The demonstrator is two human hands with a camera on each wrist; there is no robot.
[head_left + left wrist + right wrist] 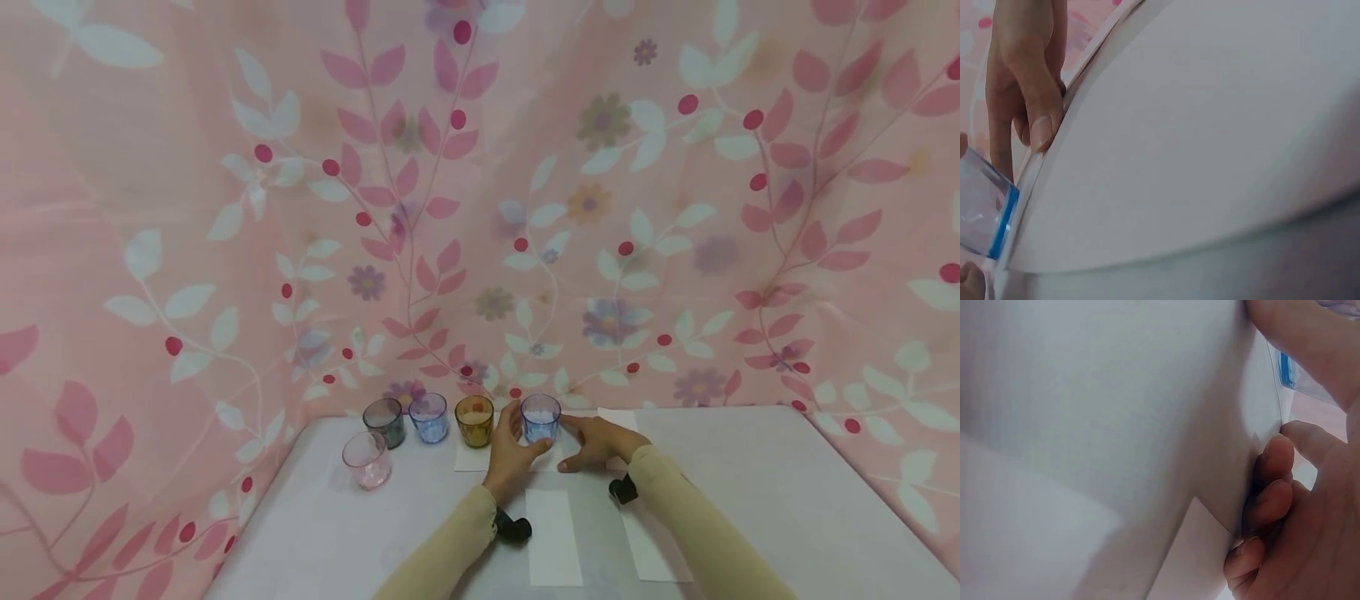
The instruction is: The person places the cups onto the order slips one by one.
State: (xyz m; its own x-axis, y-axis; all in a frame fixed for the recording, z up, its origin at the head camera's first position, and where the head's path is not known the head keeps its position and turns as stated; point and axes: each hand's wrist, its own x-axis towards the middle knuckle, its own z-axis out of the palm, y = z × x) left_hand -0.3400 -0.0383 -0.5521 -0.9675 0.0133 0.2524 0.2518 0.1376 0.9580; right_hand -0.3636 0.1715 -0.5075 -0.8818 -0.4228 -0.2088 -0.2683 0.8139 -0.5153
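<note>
A clear blue glass tumbler (541, 419) stands upright on a white paper strip near the back of the table. My left hand (513, 457) holds it, fingers along its left side and thumb at the front. In the left wrist view the blue tumbler (982, 209) shows at the left edge between fingertips. My right hand (600, 442) is at the tumbler's right, index finger reaching to its side, thumb low over the table. The right wrist view shows the right hand (1304, 506) with its other fingers loosely bent; whether the index touches the glass is unclear.
To the left stand an amber tumbler (474, 422), another blue tumbler (429, 419), a grey tumbler (385, 423) and a pink tumbler (367, 461). White paper strips (553, 537) lie on the white table (300, 533). A flowered pink curtain (480, 208) hangs behind.
</note>
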